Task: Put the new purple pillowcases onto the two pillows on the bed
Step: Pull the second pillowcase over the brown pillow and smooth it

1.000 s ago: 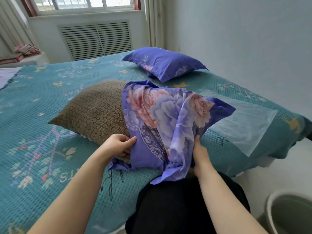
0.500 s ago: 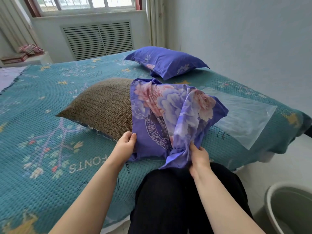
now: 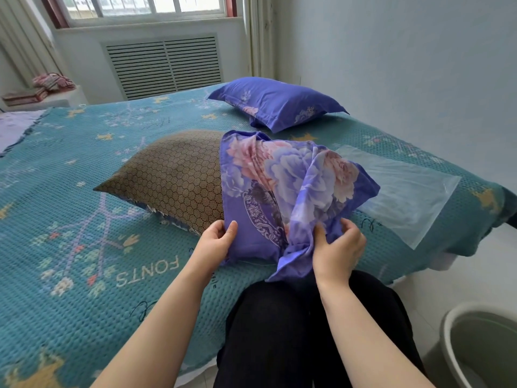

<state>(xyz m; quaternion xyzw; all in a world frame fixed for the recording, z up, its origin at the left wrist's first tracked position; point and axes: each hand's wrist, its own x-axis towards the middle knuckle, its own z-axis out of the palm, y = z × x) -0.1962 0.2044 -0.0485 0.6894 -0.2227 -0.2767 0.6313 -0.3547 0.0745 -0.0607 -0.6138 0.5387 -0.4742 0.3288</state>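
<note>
Gripping the near edge of the pillowcase point(image 3: 282, 191), both hands work at the front side of the bed point(image 3: 84, 317), above the person's dark-clad legs. Left hand point(image 3: 214, 242) has its fingers curled round the case's near left corner, thumb on top, right where the purple cloth meets the brown pillow point(image 3: 173, 177). Right hand point(image 3: 337, 247) pinches a bunched fold of the case, fingers curled into the cloth, and a loose tail hangs from it over the bed's edge. Only the pillow's right end is inside the case; the rest of the pillow lies bare to the left, flat on the bed's teal cover. Crumpled slack of the case stands up loosely beyond the right hand. Just right of the case a clear plastic bag point(image 3: 405, 197) lies flat on the bed. Beyond the brown pillow, near the wall, the second pillow point(image 3: 277, 103) lies fully dressed in purple. Right of the bed, on the floor, the rim of a grey bin point(image 3: 458, 331) shows. Behind the bed stand a slatted vent cover point(image 3: 165, 65) and a window above it.
</note>
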